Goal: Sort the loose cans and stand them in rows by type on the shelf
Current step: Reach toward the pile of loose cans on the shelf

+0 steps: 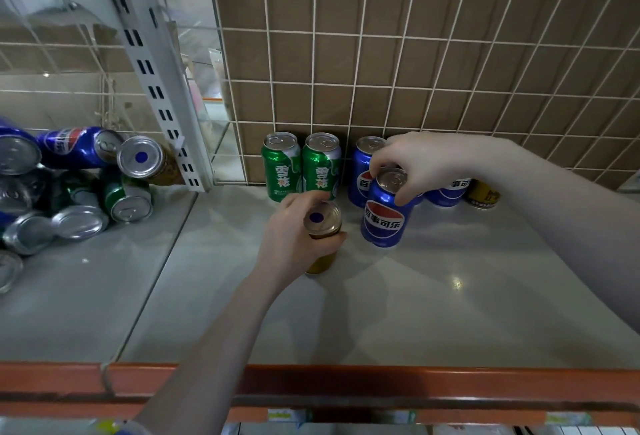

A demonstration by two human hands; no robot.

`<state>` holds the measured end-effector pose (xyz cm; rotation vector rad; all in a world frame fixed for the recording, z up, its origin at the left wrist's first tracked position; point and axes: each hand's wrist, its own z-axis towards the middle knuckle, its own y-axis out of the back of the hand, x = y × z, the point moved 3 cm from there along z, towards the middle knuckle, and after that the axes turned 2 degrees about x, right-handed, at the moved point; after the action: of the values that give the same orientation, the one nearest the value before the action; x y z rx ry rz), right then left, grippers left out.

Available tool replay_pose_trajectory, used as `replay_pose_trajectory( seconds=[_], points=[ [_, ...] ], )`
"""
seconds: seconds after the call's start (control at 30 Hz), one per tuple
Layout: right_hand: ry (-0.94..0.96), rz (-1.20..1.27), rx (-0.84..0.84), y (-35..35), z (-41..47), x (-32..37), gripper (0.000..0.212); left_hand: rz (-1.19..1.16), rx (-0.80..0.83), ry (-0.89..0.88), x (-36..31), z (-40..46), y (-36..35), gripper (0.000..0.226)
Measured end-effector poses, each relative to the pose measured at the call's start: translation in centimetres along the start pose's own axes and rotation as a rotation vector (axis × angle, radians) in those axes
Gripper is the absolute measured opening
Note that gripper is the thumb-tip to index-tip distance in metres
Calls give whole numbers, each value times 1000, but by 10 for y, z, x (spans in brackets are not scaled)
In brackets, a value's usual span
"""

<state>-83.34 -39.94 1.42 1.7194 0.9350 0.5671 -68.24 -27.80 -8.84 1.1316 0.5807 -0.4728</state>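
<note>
My left hand (294,237) grips a gold can (322,226) with a blue dot on its lid, upright at mid-shelf. My right hand (415,164) holds the rim of a blue cola can (382,223), which tilts slightly in front of the blue row. Two green cans (301,168) stand side by side at the back. Beside them stand two more blue cans, one (362,171) left of my right hand and one (448,190) partly hidden under it. A gold can (483,195) stands at the back right, mostly hidden by my forearm.
A pile of loose blue, green and gold cans (79,188) lies on its side on the left shelf section, beyond a clear divider (180,226). A white wire grid (415,71) backs the grey shelf (381,313). An orange rail (346,382) runs along the shelf's front edge.
</note>
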Motion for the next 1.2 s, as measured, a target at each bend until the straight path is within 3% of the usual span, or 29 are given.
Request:
replay_pose_trajectory(
  seconds=[0.47,0.63,0.8,0.9,1.0,1.2],
  points=[
    [60,-4,-17,7,10,2,52,-92,14,7,-6,-5,-2,61],
    [28,58,-98,0,0,-4,54,-116,47,14,-16,-6,-5,60],
    [-61,234,-339,-21,-29,-20,45,-127,79,0,-26,-9,-11,57],
    [-205,216,-457,-50,-53,-36,45,-113,85,-20,-35,-11,-19,60],
    [-325,226,-497,-89,-75,-55,46,-100,110,-19,-50,-12,-31,63],
    [-495,343,-423,-152,-117,-100,45,-75,125,-37,-99,-7,-69,63]
  ],
)
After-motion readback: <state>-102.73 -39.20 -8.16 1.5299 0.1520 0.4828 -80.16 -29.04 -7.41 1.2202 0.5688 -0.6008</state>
